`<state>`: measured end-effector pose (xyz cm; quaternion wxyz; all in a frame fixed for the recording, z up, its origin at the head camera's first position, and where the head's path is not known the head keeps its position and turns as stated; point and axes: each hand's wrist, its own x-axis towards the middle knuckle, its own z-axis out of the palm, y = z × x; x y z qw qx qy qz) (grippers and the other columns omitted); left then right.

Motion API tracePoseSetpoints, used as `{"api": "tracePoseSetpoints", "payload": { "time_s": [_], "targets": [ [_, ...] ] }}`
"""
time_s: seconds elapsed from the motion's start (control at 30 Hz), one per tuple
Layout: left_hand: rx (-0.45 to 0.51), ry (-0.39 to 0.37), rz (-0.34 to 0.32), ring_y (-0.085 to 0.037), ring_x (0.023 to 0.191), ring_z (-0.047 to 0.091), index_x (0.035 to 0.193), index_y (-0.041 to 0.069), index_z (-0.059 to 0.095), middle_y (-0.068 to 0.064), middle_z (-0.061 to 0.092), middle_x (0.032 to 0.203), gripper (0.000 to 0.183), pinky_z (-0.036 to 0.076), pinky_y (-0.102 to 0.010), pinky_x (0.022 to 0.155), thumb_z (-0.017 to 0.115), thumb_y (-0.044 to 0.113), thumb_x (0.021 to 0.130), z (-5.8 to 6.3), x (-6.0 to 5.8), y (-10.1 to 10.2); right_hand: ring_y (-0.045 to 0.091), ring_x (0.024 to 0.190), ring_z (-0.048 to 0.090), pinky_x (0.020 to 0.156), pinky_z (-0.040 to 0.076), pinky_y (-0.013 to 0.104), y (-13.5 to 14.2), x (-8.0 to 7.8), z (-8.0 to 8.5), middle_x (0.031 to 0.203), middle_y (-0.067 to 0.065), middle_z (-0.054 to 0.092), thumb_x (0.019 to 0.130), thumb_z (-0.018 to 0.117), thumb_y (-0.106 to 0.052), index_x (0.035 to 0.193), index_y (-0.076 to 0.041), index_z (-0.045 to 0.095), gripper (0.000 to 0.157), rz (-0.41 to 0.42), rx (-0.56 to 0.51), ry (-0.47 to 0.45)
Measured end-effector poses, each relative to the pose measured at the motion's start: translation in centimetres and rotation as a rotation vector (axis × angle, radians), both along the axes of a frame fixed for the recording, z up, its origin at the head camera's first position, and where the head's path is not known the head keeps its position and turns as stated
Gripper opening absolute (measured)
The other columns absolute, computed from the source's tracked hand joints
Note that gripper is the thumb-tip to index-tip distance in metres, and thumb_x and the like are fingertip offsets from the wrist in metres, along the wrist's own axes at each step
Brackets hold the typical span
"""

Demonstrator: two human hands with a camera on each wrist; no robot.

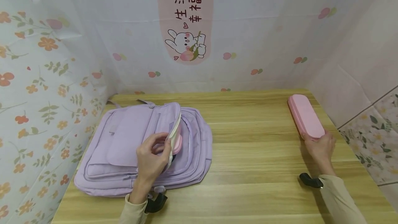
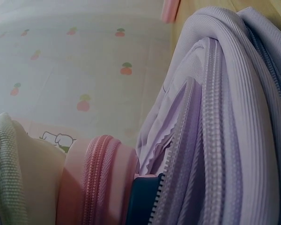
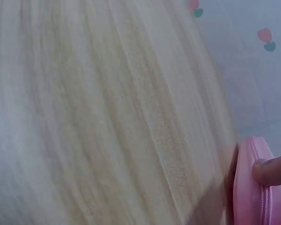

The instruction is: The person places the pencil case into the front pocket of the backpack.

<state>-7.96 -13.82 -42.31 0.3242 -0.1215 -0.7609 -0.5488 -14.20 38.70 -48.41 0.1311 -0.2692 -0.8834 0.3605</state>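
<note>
A lilac backpack (image 1: pixel 127 137) lies on the left of the wooden table, one pocket unzipped. My left hand (image 1: pixel 150 158) pinches the edge of the pocket's front panel (image 1: pixel 172 134) and holds it away from the bag. Inside the pocket, a pink zippered case (image 2: pixel 117 173) shows beside a dark blue item (image 2: pixel 143 199) in the left wrist view. At the table's right side, my right hand (image 1: pixel 320 148) grips the near end of a long pink pencil case (image 1: pixel 306 115) with rounded ends. Its zipper and my thumb (image 3: pixel 271 171) on its side appear in the right wrist view.
The wooden table (image 1: pixel 248 168) spans between the backpack and the pencil case. Patterned cloth (image 1: pixel 248 37) hangs behind it and along both sides. Black wrist mounts (image 1: pixel 156 203) sit at both cuffs.
</note>
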Motion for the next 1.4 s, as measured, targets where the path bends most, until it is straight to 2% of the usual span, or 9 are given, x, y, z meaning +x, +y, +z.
{"api": "tracePoseSetpoints", "payload": {
  "time_s": [0.13,0.37,0.8,1.0,1.03,1.13,1.23,1.27,1.4],
  "targets": [
    [0.008,-0.001,-0.002,-0.004,0.078,0.069,0.1,-0.005,0.073,-0.021,0.071,0.086,0.02,0.06,-0.015,0.066,0.069,-0.014,0.082,0.0,0.0,0.0,0.057,0.133,0.029,0.112,0.029,0.065,-0.1,0.1,0.3,0.142,0.044,0.03,0.093,0.067,-0.024,0.145,0.021,0.024,0.082,0.01,-0.015,-0.02],
    [0.001,-0.003,0.005,-0.003,0.079,0.069,0.099,-0.005,0.073,-0.02,0.072,0.086,0.02,0.06,-0.016,0.067,0.069,-0.014,0.081,0.0,0.0,-0.1,0.055,0.125,0.04,0.108,0.033,0.065,-0.9,0.2,0.5,0.132,0.043,0.044,0.088,0.073,-0.018,0.138,0.023,0.039,0.073,0.08,0.012,0.079],
    [0.008,-0.016,0.011,-0.002,0.079,0.069,0.1,-0.005,0.073,-0.02,0.072,0.087,0.02,0.061,-0.016,0.066,0.069,-0.012,0.082,0.5,0.2,0.1,0.056,0.123,0.047,0.106,0.036,0.065,-3.5,0.7,1.3,0.13,0.042,0.05,0.087,0.075,-0.02,0.137,0.017,0.044,0.07,0.222,0.07,0.136],
    [0.014,-0.01,0.017,-0.001,0.08,0.069,0.1,-0.005,0.074,-0.02,0.072,0.088,0.019,0.061,-0.016,0.067,0.069,-0.012,0.082,0.6,0.1,0.0,0.053,0.12,0.05,0.1,0.041,0.063,-5.0,0.9,2.2,0.13,0.041,0.052,0.087,0.076,-0.024,0.138,0.016,0.044,0.072,0.313,0.084,0.159],
    [0.014,-0.006,0.018,-0.001,0.079,0.069,0.099,-0.005,0.074,-0.02,0.072,0.088,0.019,0.061,-0.015,0.067,0.069,-0.012,0.082,0.6,0.1,-0.1,0.053,0.119,0.051,0.098,0.043,0.06,-5.3,1.0,2.5,0.13,0.041,0.053,0.087,0.076,-0.025,0.138,0.016,0.044,0.073,0.33,0.088,0.159],
    [0.013,0.0,0.026,0.0,0.079,0.068,0.099,-0.005,0.074,-0.02,0.072,0.087,0.019,0.06,-0.015,0.067,0.069,-0.012,0.082,0.6,0.1,-0.2,0.051,0.116,0.055,0.091,0.05,0.029,-6.2,1.0,3.2,0.129,0.041,0.053,0.087,0.078,-0.024,0.14,0.017,0.043,0.075,0.388,0.093,0.171],
    [0.012,0.006,0.026,0.0,0.079,0.068,0.099,-0.005,0.074,-0.02,0.072,0.086,0.019,0.06,-0.015,0.066,0.069,-0.012,0.082,0.5,0.1,-0.2,0.05,0.114,0.057,0.079,0.038,0.001,-7.1,1.0,3.7,0.128,0.04,0.054,0.086,0.08,-0.021,0.139,0.018,0.043,0.075,0.433,0.077,0.197],
    [0.013,0.004,0.025,0.0,0.079,0.068,0.099,-0.005,0.074,-0.02,0.072,0.087,0.019,0.06,-0.015,0.066,0.069,-0.011,0.082,0.5,0.1,-0.2,0.05,0.113,0.058,0.077,0.033,-0.005,-7.4,1.0,3.8,0.127,0.04,0.055,0.086,0.08,-0.018,0.138,0.018,0.044,0.073,0.446,0.065,0.211],
    [0.014,0.002,0.015,-0.001,0.079,0.069,0.1,-0.005,0.074,-0.02,0.072,0.087,0.019,0.06,-0.015,0.066,0.069,-0.012,0.082,0.5,0.1,-0.2,0.047,0.11,0.059,0.079,0.033,-0.009,-8.3,1.1,4.0,0.124,0.038,0.056,0.083,0.081,-0.009,0.134,0.018,0.047,0.067,0.504,0.054,0.26]
  ]
}}
